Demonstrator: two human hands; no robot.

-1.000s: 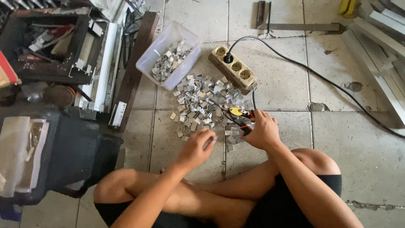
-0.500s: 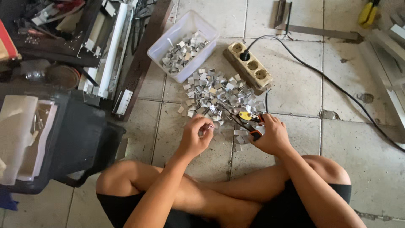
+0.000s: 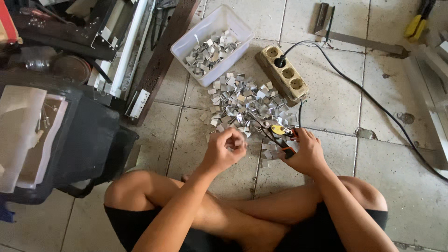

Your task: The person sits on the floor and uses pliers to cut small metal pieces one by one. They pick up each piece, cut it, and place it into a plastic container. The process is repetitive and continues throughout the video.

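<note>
I sit cross-legged on a tiled floor. My left hand (image 3: 225,149) is curled around a small silvery metal piece (image 3: 232,146) just below a heap of bent metal pieces (image 3: 245,103). My right hand (image 3: 304,151) grips pliers (image 3: 278,133) with yellow and orange-black handles, their jaws pointing up-left into the heap. A clear plastic tub (image 3: 211,44) beyond the heap holds more of the same metal pieces.
A beige power strip (image 3: 285,73) with a black plug and cable lies right of the heap. A black bag (image 3: 88,144) and a pale tray (image 3: 21,135) sit to my left. Metal rails (image 3: 121,60), a dark wooden board and tools crowd the upper left.
My left hand has lifted off the heap and closed on a metal piece, drawing toward me. The right hand stays on the pliers. The view has shifted.
</note>
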